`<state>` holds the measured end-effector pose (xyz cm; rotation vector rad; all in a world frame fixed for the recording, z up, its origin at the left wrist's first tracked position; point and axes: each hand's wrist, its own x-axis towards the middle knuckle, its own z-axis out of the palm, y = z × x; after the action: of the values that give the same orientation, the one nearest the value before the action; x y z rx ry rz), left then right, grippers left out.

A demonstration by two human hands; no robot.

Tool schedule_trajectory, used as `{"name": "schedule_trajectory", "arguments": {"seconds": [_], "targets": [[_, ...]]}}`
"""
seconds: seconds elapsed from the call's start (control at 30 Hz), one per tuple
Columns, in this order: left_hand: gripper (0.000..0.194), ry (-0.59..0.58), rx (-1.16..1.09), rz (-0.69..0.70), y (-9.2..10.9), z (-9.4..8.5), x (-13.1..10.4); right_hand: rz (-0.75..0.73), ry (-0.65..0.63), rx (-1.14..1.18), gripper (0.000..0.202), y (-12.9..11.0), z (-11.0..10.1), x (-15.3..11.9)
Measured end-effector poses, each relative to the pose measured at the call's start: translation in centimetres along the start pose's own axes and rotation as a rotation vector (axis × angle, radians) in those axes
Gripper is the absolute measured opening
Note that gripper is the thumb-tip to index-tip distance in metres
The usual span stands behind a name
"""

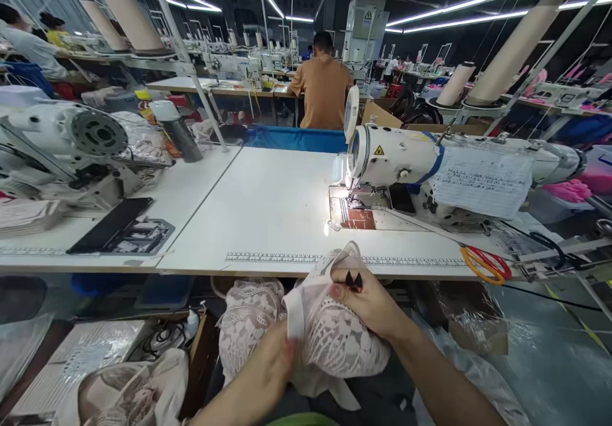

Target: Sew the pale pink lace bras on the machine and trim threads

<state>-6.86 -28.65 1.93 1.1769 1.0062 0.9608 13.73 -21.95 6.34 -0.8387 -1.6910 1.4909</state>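
Observation:
A pale lace bra [335,337] with two moulded cups lies over the lap, its upper part reaching the table's front edge. My right hand [366,298] is closed on the upper edge of the right cup; a small dark tool, perhaps thread snips, shows its black tips at the fingers. Lower and to the left, my left hand [280,356] is at the middle of the bra beside a pale band, its fingers blurred and partly hidden. Beyond the hands stands a white sewing machine [396,158] with its needle area lit.
Orange-handled scissors [482,264] lie at the table's right front. A ruler strip [287,258] runs along the front edge. Another machine [62,139] and a bottle [176,131] stand left. An open box [203,349] is below left. A person [325,88] sits ahead.

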Motion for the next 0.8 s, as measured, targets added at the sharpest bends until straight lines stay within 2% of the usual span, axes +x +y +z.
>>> {"name": "schedule_trajectory", "arguments": {"seconds": [0.07, 0.1, 0.17, 0.23, 0.33, 0.37, 0.43, 0.53, 0.6, 0.67, 0.73, 0.77, 0.8], "targets": [[0.044, 0.065, -0.261, -0.098, 0.6, 0.0, 1.9, -0.006, -0.081, -0.114, 0.047, -0.4, 0.2, 0.3], [0.045, 0.056, -0.385, -0.134, 1.0, 0.0, 2.8, -0.009, -0.099, -0.18, 0.044, -0.4, -0.2, 0.5], [0.045, -0.043, -0.624, -0.156, 1.8, -0.4, 4.2, 0.003, -0.085, -0.308, 0.035, -0.1, -1.8, 0.9], [0.045, -0.198, -0.865, -0.132, 2.5, -0.8, 4.9, 0.061, -0.025, -0.454, 0.025, 0.7, -4.8, 1.3], [0.05, -0.362, -1.043, -0.024, 2.9, -1.3, 5.0, 0.228, 0.224, -0.989, 0.013, 2.6, -10.5, 1.6], [0.052, -0.386, -1.078, 0.01, 3.0, -1.3, 4.9, 0.256, 0.313, -1.081, 0.008, 3.2, -12.3, 1.6], [0.059, -0.407, -1.132, 0.07, 2.8, -1.2, 4.9, 0.274, 0.453, -1.192, 0.02, 4.3, -15.3, 1.7], [0.068, -0.437, -1.174, 0.112, 2.5, -0.8, 5.1, 0.246, 0.558, -1.292, 0.032, 5.3, -17.8, 1.8], [0.069, -0.459, -1.186, 0.137, 2.3, -0.6, 5.3, 0.215, 0.606, -1.341, 0.035, 5.6, -17.6, 1.8], [0.067, -0.466, -1.199, 0.187, 2.3, -0.6, 5.6, 0.096, 0.698, -1.365, 0.034, 5.9, -15.3, 1.1], [0.067, -0.466, -1.207, 0.248, 2.5, -0.5, 5.9, -0.255, 0.796, -1.285, 0.027, 6.8, -10.5, -0.4], [0.067, -0.475, -1.204, 0.275, 2.8, -0.4, 6.1, -0.457, 0.68, -1.192, 0.03, 7.5, -7.4, -1.4], [0.068, -0.486, -1.201, 0.296, 3.1, -0.3, 6.2, -0.593, 0.415, -1.094, 0.035, 8.3, -4.0, -2.5]]}}
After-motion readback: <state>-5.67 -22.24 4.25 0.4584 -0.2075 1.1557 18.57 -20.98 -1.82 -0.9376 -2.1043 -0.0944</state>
